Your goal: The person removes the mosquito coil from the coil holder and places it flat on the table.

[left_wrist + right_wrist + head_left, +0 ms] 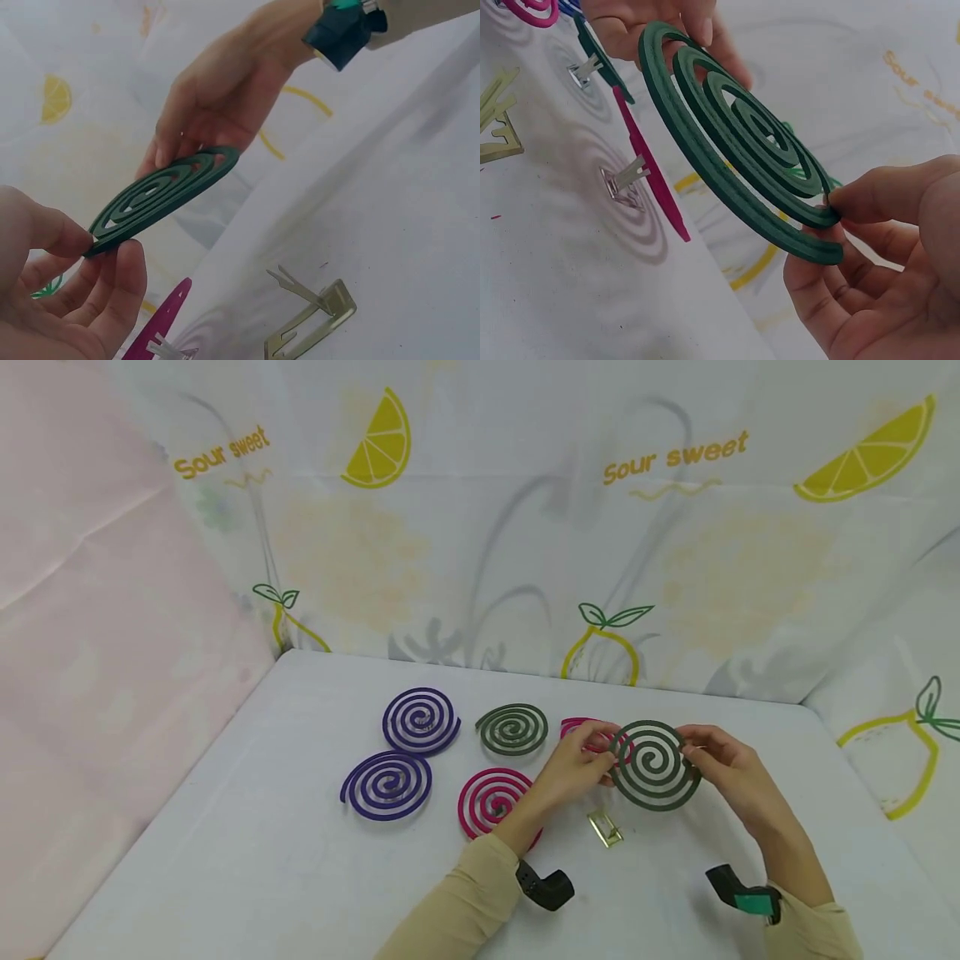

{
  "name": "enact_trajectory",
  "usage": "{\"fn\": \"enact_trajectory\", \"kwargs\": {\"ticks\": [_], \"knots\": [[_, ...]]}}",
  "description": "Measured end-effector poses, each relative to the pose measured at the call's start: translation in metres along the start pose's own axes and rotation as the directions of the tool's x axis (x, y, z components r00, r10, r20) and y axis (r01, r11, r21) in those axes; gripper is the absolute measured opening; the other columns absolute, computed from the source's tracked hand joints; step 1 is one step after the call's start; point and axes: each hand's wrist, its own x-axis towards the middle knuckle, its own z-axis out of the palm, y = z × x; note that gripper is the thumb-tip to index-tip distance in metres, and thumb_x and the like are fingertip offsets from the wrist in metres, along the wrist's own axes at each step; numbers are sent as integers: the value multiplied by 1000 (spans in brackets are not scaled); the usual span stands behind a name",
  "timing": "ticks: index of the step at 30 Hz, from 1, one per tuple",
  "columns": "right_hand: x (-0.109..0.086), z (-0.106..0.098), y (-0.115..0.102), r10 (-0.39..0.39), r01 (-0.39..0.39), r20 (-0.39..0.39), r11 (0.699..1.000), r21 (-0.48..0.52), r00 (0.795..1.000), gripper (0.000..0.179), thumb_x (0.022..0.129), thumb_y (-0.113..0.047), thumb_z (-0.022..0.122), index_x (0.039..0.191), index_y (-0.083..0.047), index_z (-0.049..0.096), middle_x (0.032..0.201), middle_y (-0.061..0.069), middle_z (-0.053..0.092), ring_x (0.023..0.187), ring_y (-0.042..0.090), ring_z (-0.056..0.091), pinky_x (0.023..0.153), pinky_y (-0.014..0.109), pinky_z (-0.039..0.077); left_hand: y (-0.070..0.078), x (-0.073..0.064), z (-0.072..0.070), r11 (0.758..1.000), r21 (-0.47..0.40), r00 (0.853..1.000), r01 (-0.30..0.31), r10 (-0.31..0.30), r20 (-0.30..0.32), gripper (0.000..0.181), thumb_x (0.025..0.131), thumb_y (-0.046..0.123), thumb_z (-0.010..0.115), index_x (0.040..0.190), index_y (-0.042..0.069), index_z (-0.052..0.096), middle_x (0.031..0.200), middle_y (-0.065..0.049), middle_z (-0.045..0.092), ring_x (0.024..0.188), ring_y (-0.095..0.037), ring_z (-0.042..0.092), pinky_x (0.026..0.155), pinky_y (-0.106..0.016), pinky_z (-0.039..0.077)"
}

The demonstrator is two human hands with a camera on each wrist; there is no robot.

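Observation:
A dark green mosquito coil (657, 807) is held up above the table between both hands. My left hand (573, 772) pinches its left edge between thumb and fingers. On the opposite edge, my right hand (731, 768) grips the rim near the coil's outer end, as the right wrist view shows. Just below the coil, a small gold metal coil stand (341, 304) lies on the table with its prong bent up. Behind the left hand a pink coil (649, 169) stands raised on a metal stand (622, 187), partly hidden in the head view.
Two purple coils (386, 817) are at the left of the white table (225, 860). Another green coil (513, 752) sits at the back middle. A second pink coil (461, 810) lies partly under the left forearm. Lemon-print cloth (480, 527) hangs behind the table.

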Motion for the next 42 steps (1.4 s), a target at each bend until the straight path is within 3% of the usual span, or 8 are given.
{"fn": "enact_trajectory", "kwargs": {"ticks": [4,9,13,18,28,37,42], "knots": [[0,-3,2,19,-19,-9,1000,-4,1000,36,99,-27,49,128,-5,48,102,-14,57,92,-1,54,78,10,45,0,5,5,1000,-15,1000,-7,8,1,36,89,-3,51,124,6,53,95,-6,55,65,-6,58,67,-39,58],[0,-6,6,31,-31,-18,999,-11,999,34,99,-26,48,126,-6,48,102,-16,56,92,-2,53,78,9,45,0,11,10,998,-48,1000,29,-29,9,35,88,-3,53,122,5,53,93,-3,53,66,-7,58,67,-39,58],[0,-8,9,18,-18,-38,1000,-7,999,31,99,-24,48,124,-7,49,100,-18,55,90,-3,53,77,8,45,2,16,14,999,-20,999,35,-35,15,35,88,-3,54,121,7,53,92,-1,54,60,-7,57,68,-41,58],[4,-8,11,-2,3,-50,1000,20,999,28,99,-22,48,123,-8,49,99,-18,56,88,-2,53,77,8,45,3,22,15,999,25,999,25,-24,-21,33,87,-3,55,118,7,55,91,-1,54,55,-8,56,66,-41,58],[-4,-14,16,0,-2,-91,1000,-29,996,26,99,-20,49,123,-10,51,98,-19,55,87,-4,53,74,7,42,-1,20,29,999,26,997,25,-23,-68,35,85,-4,56,116,10,59,86,6,53,58,-3,55,64,-37,58],[-3,-14,18,0,-8,-119,998,-70,993,26,99,-20,49,122,-8,51,97,-18,53,87,-4,52,73,9,44,-4,19,34,999,44,994,-14,18,-110,33,87,-1,58,118,9,62,91,-5,58,53,-3,54,60,-31,58],[-4,-16,18,8,-23,-126,993,-114,992,29,99,-22,48,123,-5,49,97,-19,53,87,-6,52,72,9,44,-4,18,40,999,34,990,-15,20,-139,33,86,-1,60,117,9,63,91,-3,57,56,0,54,58,-27,57]]}}
